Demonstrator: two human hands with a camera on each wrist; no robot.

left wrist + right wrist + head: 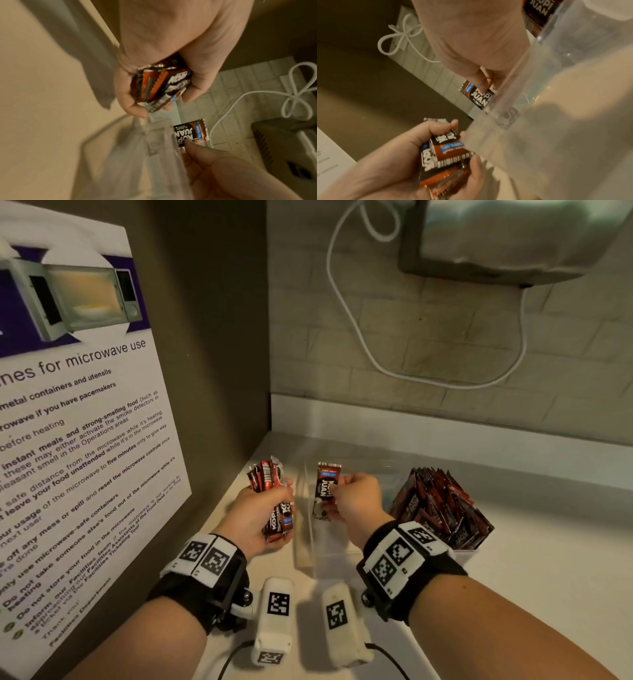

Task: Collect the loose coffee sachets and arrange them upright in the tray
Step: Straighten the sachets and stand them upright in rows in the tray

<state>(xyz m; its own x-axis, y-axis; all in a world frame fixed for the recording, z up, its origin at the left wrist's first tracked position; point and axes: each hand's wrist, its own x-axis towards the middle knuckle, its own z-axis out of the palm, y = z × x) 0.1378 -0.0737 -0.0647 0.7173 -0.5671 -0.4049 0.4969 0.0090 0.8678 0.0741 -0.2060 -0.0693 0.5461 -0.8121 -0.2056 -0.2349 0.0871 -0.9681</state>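
- The counter (513,542) is pale and runs to a tiled wall with a white cord (346,313) hanging on it.
- A big sign (78,440) about microwave use stands on the wall at your left.
- The clear tray (308,546) sits on the counter in front of you, between your two hands. Its walls are see-through and blurry, so you can only just make out its edges.
- A full box (442,508) of the same red and black packs stands to the right of the tray, just past your right wrist.
- Your left hand (255,518) is curled tight around a bunch (274,498) of sachets. They stick out above and below your fist, just left of the tray.
- Your right hand (356,505) pinches one sachet (325,491) between thumb and fingers. You hold it upright, label facing you, over the tray's near left corner.
- From the pictures you cannot tell if the bottom of that sachet touches the tray floor.
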